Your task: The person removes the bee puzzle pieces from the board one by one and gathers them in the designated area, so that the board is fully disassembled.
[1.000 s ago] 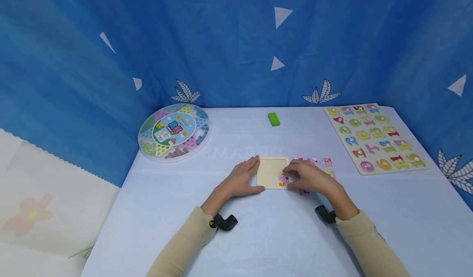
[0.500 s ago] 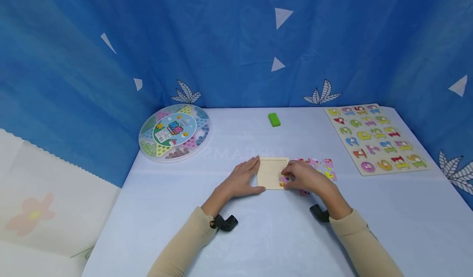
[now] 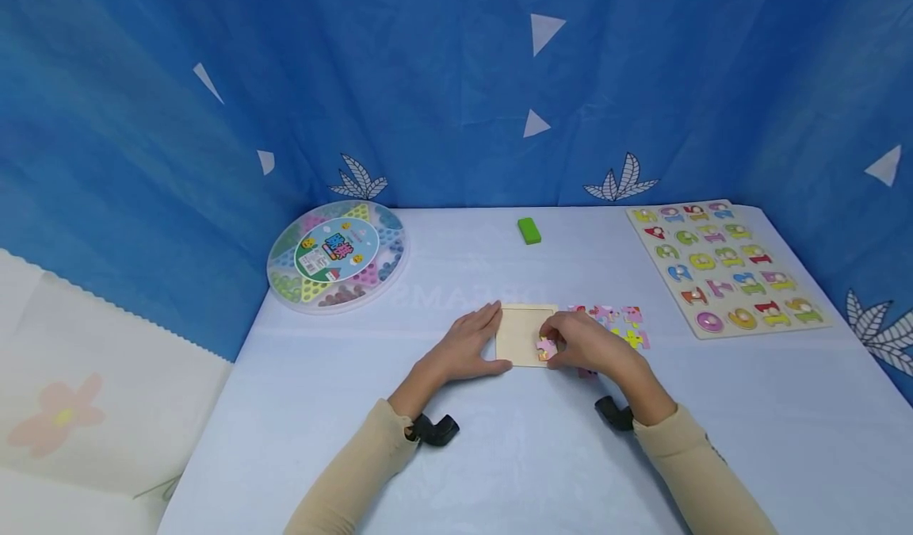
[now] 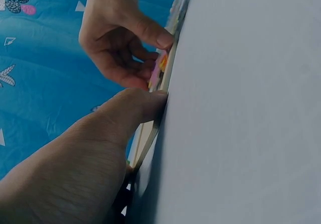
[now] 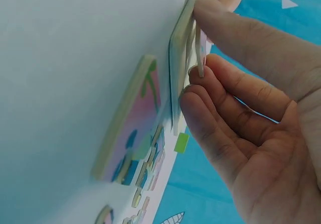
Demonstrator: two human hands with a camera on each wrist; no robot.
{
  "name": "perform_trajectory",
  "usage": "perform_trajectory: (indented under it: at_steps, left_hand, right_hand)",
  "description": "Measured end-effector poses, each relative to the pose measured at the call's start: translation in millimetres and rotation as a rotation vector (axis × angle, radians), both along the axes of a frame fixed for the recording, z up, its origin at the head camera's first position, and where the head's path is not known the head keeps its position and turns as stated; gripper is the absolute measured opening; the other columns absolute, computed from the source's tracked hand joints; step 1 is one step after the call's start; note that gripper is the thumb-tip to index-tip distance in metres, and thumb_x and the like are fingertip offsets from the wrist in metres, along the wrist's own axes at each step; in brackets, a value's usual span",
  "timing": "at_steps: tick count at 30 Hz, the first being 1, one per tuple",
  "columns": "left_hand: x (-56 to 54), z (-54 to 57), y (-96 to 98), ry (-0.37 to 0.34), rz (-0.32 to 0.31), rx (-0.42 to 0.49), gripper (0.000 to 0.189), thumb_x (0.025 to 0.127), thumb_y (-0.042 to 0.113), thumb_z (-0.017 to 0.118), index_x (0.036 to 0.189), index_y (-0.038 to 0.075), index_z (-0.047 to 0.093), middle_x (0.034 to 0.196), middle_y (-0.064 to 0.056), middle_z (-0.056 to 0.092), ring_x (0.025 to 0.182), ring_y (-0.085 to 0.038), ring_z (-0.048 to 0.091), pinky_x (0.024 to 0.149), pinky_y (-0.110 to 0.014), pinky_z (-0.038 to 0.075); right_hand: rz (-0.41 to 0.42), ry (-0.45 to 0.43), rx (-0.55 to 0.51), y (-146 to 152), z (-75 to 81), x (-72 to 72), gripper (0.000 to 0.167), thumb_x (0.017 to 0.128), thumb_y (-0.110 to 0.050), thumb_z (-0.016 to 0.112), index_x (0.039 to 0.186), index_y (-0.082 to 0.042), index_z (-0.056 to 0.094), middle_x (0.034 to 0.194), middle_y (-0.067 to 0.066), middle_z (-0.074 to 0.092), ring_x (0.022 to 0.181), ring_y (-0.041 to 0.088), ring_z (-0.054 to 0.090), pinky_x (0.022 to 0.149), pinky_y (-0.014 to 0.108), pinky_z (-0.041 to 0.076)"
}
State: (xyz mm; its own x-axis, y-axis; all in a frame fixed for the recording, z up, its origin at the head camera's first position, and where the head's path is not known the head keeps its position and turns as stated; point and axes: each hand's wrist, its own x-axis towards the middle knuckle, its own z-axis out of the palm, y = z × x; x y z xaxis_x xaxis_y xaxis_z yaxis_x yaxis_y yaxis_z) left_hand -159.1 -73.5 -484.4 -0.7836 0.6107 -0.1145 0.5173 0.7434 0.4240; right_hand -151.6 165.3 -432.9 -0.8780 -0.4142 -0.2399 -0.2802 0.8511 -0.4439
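Observation:
A shallow wooden puzzle tray (image 3: 515, 334) lies flat on the white-covered table. My left hand (image 3: 467, 346) rests along its left side, fingers straight at the far corner and thumb stretched out at the near edge. At the tray's lower right corner, my right hand (image 3: 588, 342) pinches a pink and orange jigsaw piece (image 3: 546, 349) between thumb and fingers. The right wrist view shows this piece tilted on edge, its thin side between thumb and fingertips. Several loose pink jigsaw pieces (image 3: 633, 330) lie just right of the tray, partly hidden by my right hand.
A round marble board game (image 3: 288, 288) in a clear case sits at the back left. Toward the back middle is a small green block (image 3: 529, 231). A wooden number puzzle board (image 3: 727, 273) lies at the right. Blue curtain (image 3: 456, 83) hangs behind the table.
My right hand has shifted slightly left over the tray, and the jigsaw piece has moved left with it and shows a different tilt. My left hand has stayed in place.

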Motion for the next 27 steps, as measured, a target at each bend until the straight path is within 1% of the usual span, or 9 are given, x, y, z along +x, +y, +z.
perform_trajectory:
  at_steps: [7, 15, 19, 22, 27]
  left_hand:
    - [-0.6, -1.0, 0.2, 0.008, -0.004, -0.003, 0.095, 0.090, 0.059, 0.058, 0.156, 0.006, 0.014, 0.165, -0.004, 0.010, 0.153, -0.019, 0.012, 0.122, -0.042, 0.018]
    - [0.2, 1.3, 0.1, 0.002, 0.000, 0.005, 0.094, 0.089, 0.057, 0.058, 0.156, 0.006, 0.015, 0.165, -0.005, 0.011, 0.153, -0.020, 0.012, 0.122, -0.042, 0.018]
    - [0.5, 1.7, -0.1, -0.001, 0.000, 0.000, 0.095, 0.089, 0.058, 0.058, 0.156, 0.006, 0.015, 0.165, -0.005, 0.011, 0.153, -0.020, 0.012, 0.122, -0.042, 0.018]
    - [0.2, 1.3, -0.1, -0.004, 0.001, -0.004, 0.095, 0.090, 0.058, 0.058, 0.156, 0.007, 0.014, 0.166, -0.004, 0.010, 0.153, -0.020, 0.011, 0.122, -0.042, 0.017]
    - [-0.2, 1.4, 0.2, -0.004, 0.001, -0.011, 0.095, 0.090, 0.058, 0.057, 0.157, 0.007, 0.013, 0.166, -0.004, 0.009, 0.153, -0.019, 0.010, 0.123, -0.042, 0.016]
  right_hand:
    - [0.006, 0.007, -0.008, 0.9, 0.9, 0.5, 0.040, 0.072, -0.014, 0.086, 0.107, -0.005, 0.070, 0.088, 0.001, 0.061, 0.079, 0.014, 0.050, 0.074, 0.028, 0.049]
    - [-0.029, -0.004, -0.024, 2.2, 0.8, -0.7, 0.040, 0.073, -0.015, 0.086, 0.108, -0.006, 0.071, 0.089, 0.001, 0.062, 0.081, 0.016, 0.051, 0.076, 0.030, 0.050]
    - [-0.024, 0.017, -0.010, 2.7, 0.4, -0.7, 0.039, 0.072, -0.018, 0.087, 0.106, -0.006, 0.071, 0.091, 0.000, 0.063, 0.082, 0.016, 0.051, 0.079, 0.033, 0.050]
    - [-0.037, 0.023, -0.001, 2.3, -0.1, -0.1, 0.039, 0.072, -0.020, 0.087, 0.106, -0.007, 0.071, 0.094, 0.001, 0.066, 0.083, 0.016, 0.052, 0.081, 0.034, 0.051]
    - [-0.075, -0.010, -0.009, 2.0, 0.9, -0.3, 0.041, 0.073, -0.024, 0.086, 0.108, -0.008, 0.072, 0.096, 0.001, 0.068, 0.084, 0.016, 0.053, 0.081, 0.034, 0.052]
